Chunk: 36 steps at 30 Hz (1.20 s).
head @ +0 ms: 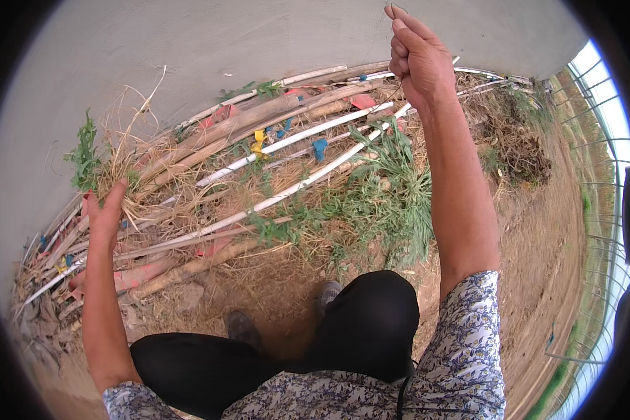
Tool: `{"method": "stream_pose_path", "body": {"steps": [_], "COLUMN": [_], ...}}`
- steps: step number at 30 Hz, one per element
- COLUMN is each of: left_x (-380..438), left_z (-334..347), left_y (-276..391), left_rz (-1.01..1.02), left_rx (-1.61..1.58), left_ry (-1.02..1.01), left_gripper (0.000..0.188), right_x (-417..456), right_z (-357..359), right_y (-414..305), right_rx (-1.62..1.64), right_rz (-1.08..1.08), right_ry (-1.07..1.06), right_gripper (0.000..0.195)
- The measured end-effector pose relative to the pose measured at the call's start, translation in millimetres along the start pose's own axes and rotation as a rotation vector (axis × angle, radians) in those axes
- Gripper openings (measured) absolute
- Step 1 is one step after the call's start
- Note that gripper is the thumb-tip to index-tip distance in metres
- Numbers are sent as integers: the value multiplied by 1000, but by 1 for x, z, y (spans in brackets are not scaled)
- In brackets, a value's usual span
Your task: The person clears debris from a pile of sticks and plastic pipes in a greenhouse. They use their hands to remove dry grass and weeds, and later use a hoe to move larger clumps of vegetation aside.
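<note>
On the left, my left hand (104, 212) is closed around the lower part of a clump of dry grass (123, 152), partly hiding it. A leafy green weed (85, 152) stands up beside the straw at the same hand. My right hand (422, 60) is raised in front of the grey wall (315, 31), its fingers pinched together on a thin dark stem (391, 100) that trails below the palm. Beneath the right forearm lies a heap of uprooted green weeds (394, 184).
White plastic pipes (294, 184), wooden poles (241, 123) and red sheeting (142, 273) lie piled along the wall's foot. Blue cloth (319, 149) and a yellow strip (259, 144) hang among them. Brown dried plants (520, 147) sit farther right, beside bare soil (535, 252) and a greenhouse frame (606, 210).
</note>
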<state>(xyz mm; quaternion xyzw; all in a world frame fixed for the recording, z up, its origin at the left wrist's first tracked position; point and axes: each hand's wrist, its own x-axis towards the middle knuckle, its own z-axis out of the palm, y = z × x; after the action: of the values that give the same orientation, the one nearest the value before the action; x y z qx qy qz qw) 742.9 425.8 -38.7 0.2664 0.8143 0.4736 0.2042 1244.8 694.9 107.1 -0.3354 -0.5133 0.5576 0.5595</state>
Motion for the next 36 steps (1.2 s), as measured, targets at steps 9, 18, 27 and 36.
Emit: {"method": "stream_pose_path", "body": {"steps": [9,18,27,36], "left_x": [-44,-126,-229,-286], "left_z": [-14,89,196,215], "left_y": [60,87,-64,-135], "left_rz": [5,704,965,703], "left_rx": [144,771,1170,1400], "left_ry": [-182,-1096,-1372,-1224], "left_gripper": [136,38,33,83], "right_x": [9,5,-24,-53], "right_z": [8,-15,49,67], "right_y": [-40,-25,11,4], "right_rx": [11,-181,-148,-241], "right_rz": [55,128,188,86], "right_ry": [11,-64,-134,-166], "right_gripper": [21,12,32,23]}}
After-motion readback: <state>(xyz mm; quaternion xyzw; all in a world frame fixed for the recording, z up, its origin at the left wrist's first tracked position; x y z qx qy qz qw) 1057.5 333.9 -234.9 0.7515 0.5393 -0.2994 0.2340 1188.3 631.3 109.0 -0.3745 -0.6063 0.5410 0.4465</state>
